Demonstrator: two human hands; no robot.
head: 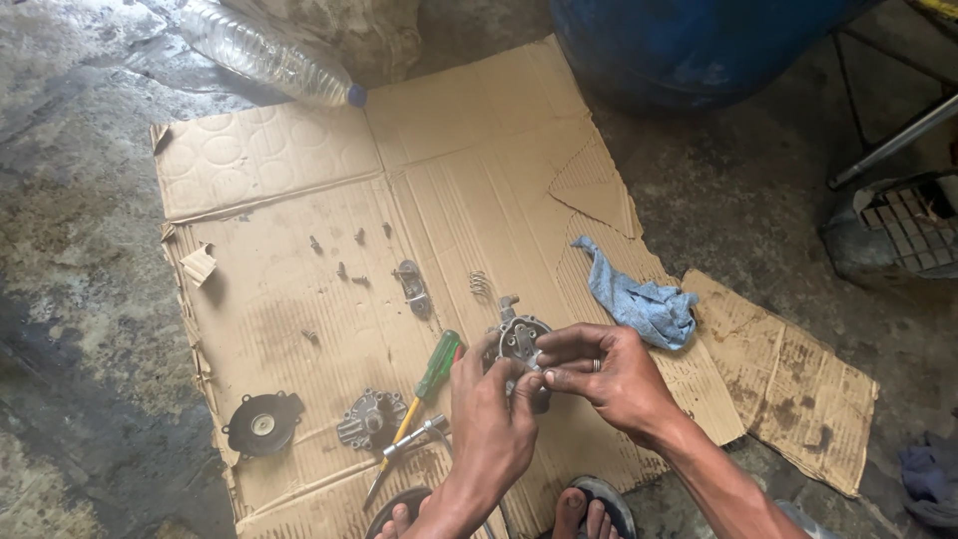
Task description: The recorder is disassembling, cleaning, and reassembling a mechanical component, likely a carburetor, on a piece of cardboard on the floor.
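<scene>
My left hand (489, 419) and my right hand (609, 374) together hold a round grey metal housing (519, 337) just above a flattened cardboard sheet (469, 150). The right hand's fingertips pinch at its lower right edge, and a ring shows on one finger. Lying to the left of my hands are a green-handled screwdriver (437, 367), a small metal fitting (414, 435), a grey metal cover (371, 419) and a black round diaphragm (262, 424). A small spring (479, 283), a metal bracket (411, 287) and several loose screws (344, 269) are scattered farther up the cardboard.
A blue rag (641, 304) lies right of my hands. A clear plastic bottle (264, 50) rests at the top left, a blue drum (689, 45) at the top. A metal grate (913, 225) and pipe sit at right. My sandalled feet (589, 514) are at the bottom edge. The floor is wet concrete.
</scene>
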